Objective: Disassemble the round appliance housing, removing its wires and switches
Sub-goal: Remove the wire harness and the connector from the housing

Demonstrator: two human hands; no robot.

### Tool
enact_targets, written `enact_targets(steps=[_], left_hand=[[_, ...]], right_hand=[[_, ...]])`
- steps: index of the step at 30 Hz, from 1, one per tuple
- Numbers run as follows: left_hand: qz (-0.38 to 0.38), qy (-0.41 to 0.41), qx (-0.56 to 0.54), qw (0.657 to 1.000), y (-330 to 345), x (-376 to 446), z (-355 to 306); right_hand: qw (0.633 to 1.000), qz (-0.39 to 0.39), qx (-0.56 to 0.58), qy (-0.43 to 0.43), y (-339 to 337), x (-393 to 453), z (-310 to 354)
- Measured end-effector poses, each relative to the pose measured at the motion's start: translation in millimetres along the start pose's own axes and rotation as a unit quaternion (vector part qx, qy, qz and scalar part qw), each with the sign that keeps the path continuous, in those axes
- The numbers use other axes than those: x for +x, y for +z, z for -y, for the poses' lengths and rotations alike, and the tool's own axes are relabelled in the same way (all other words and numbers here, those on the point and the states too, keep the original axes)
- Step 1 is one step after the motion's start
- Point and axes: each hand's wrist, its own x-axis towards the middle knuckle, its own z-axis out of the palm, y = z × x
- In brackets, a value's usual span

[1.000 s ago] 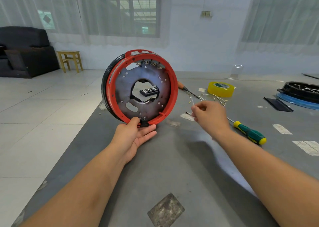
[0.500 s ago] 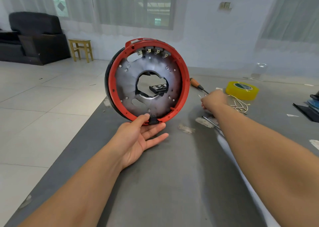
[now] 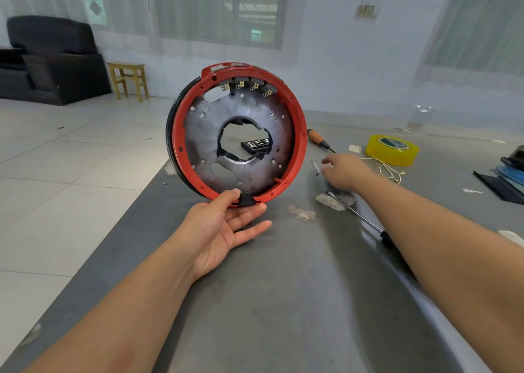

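Round red housing (image 3: 297, 134) stands on edge above the grey table (image 3: 283, 302), open inner face toward the camera, axis roughly horizontal. Left hand (image 3: 224, 231) pinches its bottom rim, thumb beside the black switch (image 3: 245, 199), other fingers straight. Right hand (image 3: 344, 171) hovers near loose wires (image 3: 388, 171), fingers loosely curled, empty. Yellow tape roll (image 3: 392, 149) behind.

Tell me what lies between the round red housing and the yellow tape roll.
In the head view, between the round red housing and yellow tape roll: an orange-handled screwdriver, the right hand, and loose pale wires.
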Motion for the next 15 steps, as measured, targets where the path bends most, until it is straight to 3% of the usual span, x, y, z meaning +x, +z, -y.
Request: enact_targets(steps=[6,15], left_hand=[[0.005,0.0,-0.007,1.0,-2,1,0],[0.002,0.002,-0.016,1.0,-3,3,1]], right_hand=[[0.993,0.102,-0.048,-0.028,22,0,11],[0.988,0.09,-0.103,-0.069,18,-14,-8]])
